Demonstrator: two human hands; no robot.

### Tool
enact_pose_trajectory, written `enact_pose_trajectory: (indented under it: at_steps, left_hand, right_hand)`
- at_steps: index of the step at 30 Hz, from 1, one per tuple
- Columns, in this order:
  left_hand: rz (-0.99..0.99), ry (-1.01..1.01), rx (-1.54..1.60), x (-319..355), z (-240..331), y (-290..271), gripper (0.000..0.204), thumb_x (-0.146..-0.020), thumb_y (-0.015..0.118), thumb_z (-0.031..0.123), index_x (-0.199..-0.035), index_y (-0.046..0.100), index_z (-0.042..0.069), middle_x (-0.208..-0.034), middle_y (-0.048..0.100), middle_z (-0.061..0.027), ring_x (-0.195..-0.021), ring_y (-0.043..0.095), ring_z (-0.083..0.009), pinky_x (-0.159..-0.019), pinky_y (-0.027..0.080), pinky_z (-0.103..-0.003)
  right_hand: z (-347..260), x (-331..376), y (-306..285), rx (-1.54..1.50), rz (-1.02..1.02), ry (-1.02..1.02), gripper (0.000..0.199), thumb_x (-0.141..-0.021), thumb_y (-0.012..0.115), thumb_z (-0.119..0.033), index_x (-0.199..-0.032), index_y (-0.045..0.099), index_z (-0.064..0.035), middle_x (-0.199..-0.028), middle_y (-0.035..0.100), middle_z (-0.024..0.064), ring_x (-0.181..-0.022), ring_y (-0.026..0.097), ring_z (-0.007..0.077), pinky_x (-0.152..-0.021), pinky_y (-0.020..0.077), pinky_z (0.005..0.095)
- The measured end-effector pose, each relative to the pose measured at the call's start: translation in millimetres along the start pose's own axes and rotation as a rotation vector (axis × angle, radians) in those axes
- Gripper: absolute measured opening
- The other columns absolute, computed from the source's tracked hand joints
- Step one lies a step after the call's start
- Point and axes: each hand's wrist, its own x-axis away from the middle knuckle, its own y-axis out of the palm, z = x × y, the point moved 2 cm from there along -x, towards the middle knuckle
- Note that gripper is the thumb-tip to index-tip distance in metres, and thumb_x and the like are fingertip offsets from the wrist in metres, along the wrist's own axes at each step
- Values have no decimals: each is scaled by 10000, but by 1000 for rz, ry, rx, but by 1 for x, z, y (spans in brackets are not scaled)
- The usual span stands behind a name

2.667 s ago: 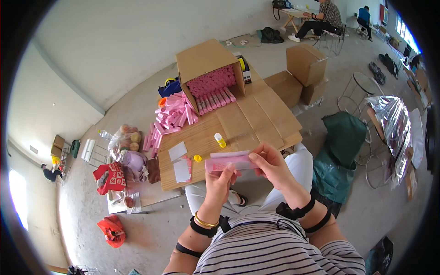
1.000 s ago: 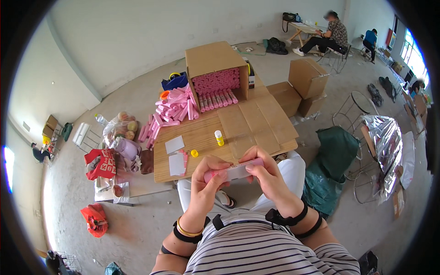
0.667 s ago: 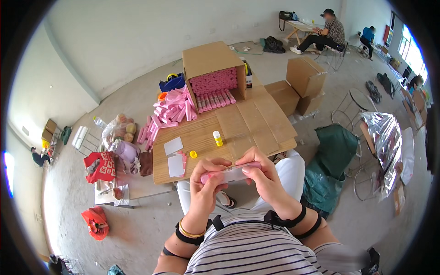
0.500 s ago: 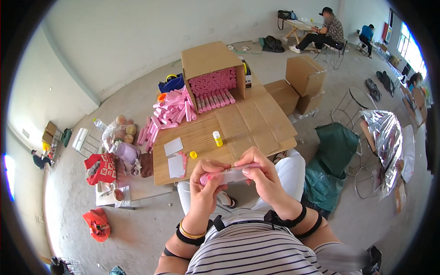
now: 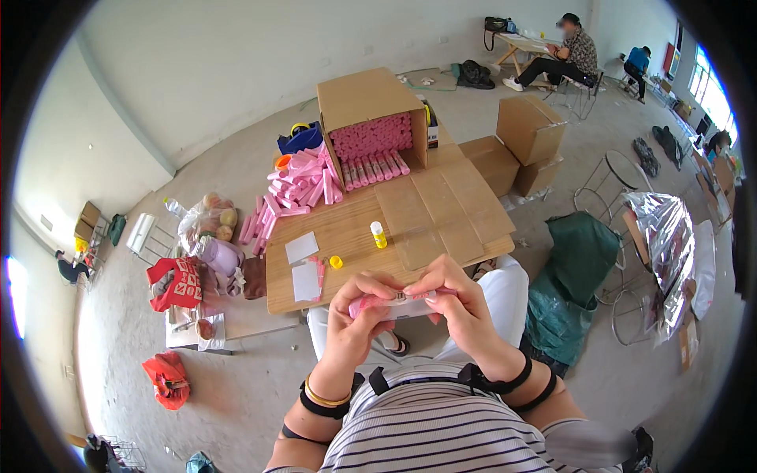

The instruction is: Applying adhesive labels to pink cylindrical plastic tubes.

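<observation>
Over the near edge of the wooden table, a pink tube-shaped roll (image 5: 406,307) with a whitish label band lies level between my hands. My left hand (image 5: 359,311) is closed round its left end, and my right hand (image 5: 457,303) pinches the other end. Both thumbs press the near side; fingertips meet along the top and partly hide it. Just beyond stand an uncapped yellow glue stick (image 5: 379,235) and its yellow cap (image 5: 337,262). To their left lie a white paper stack (image 5: 306,284), another white sheet (image 5: 300,247) and a pink printed strip (image 5: 321,277).
A carton (image 5: 371,98) on its side holds many pink rolls, with a labelled row (image 5: 374,169) at its mouth. Loose pink rolls (image 5: 288,189) heap beside it. Flattened cardboard (image 5: 441,217) covers the table's right. Green bags (image 5: 572,284) stand at right, stools behind; other people sit farther off.
My fingers have shifted slightly along the roll, and more of its printed label shows between them. The whole view has moved a little; the table items look unmoved.
</observation>
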Motion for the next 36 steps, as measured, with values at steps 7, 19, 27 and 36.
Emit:
enact_pose_trajectory:
  at_steps: [7,19,27,36]
  left_hand:
    - [-90,-21,-62,3,9,-4,192,-747,521,-61,-883,611,39,-1235,527,-141,-845,597,-79,-569,477,-145]
    - [-154,88,-118,4,9,-8,213,-705,669,-35,-899,617,38,-1250,504,-176,-857,616,-113,-662,515,-208]
    - [-104,35,-92,7,13,-2,134,-756,633,-15,-885,639,24,-1196,559,-171,-748,618,-89,-615,519,-194]
    - [-184,16,-133,7,15,0,71,-813,654,23,-879,654,50,-1235,540,-123,-798,590,-69,-639,500,-187]
  right_hand:
    - [0,3,0,-51,-50,-13,279,-828,422,51,-926,659,-59,-906,441,25,-628,418,50,-546,358,189]
    - [-13,2,-1,-46,-188,41,230,-815,475,20,-985,622,-30,-922,441,21,-645,480,47,-566,396,194]
    - [-6,4,-2,-142,-169,93,231,-826,463,20,-987,626,-13,-925,460,29,-665,513,64,-577,417,207]
    - [8,6,-6,-404,-125,251,252,-828,415,-10,-931,642,27,-879,491,46,-661,525,120,-581,438,249]
